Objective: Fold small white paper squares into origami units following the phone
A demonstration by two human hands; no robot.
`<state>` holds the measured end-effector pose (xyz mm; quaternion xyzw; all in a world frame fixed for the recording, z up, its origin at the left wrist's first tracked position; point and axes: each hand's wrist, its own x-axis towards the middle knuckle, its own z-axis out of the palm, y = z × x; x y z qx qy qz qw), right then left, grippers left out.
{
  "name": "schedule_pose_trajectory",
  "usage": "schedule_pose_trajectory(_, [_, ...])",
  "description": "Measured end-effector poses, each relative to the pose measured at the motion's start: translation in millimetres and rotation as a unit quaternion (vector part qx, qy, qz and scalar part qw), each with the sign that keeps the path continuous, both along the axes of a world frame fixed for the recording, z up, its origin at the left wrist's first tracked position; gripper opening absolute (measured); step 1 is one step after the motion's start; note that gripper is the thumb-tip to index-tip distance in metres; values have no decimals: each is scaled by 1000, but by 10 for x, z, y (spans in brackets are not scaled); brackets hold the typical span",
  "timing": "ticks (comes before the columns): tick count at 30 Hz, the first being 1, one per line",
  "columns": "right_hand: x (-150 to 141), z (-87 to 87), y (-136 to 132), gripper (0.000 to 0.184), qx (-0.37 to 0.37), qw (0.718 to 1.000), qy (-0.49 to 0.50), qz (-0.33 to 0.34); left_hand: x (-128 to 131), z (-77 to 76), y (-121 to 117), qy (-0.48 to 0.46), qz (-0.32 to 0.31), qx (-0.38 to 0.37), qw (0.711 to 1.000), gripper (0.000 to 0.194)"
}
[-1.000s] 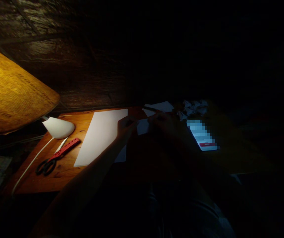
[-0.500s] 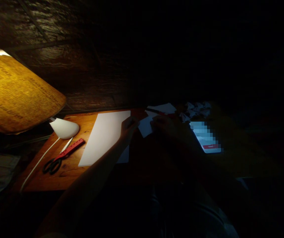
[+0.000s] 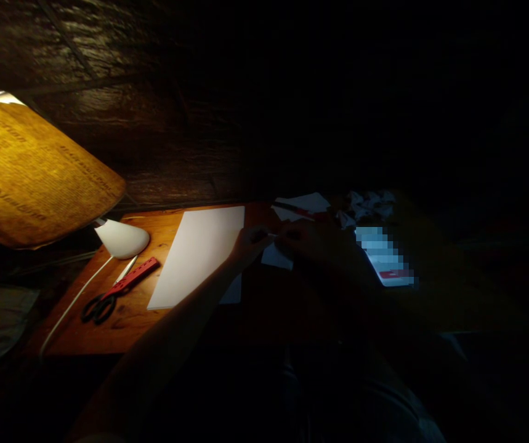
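Note:
Between my two hands is a small piece of white paper [image 3: 278,256], its lower part hanging below the fingers. My left hand [image 3: 248,241] pinches its upper left edge, and my right hand [image 3: 302,239] pinches it from the right; the fingertips nearly meet. The right fingers are dim in shadow. Under my left forearm lies a large white paper sheet [image 3: 199,252]. Beyond the hands rests another piece of white paper [image 3: 302,205] with a dark and red slim object [image 3: 294,210] across it.
A lamp [image 3: 37,175] with a white base [image 3: 123,239] stands left, its cord over the table edge. Scissors [image 3: 100,307] lie near a red perforated strip [image 3: 137,275]. A lit phone [image 3: 384,258] is at right, with several folded paper pieces [image 3: 368,206] behind it.
My hands have come closer together at the top of the small paper, which now hangs lower and is turned differently. The other things keep their places, with a slight shift of view.

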<state>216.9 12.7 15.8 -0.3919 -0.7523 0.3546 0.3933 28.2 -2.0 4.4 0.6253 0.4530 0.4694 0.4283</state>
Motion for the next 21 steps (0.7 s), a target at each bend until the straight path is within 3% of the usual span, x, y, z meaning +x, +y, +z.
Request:
schedule_pose_trajectory(15, [19, -80, 51, 16, -36, 997, 58, 44, 32, 31, -31, 12, -28, 45, 999, 20])
schedule_pose_trajectory(21, [-4, -53, 50, 17, -66, 992, 91, 49, 36, 46, -43, 3, -7, 71, 997, 18])
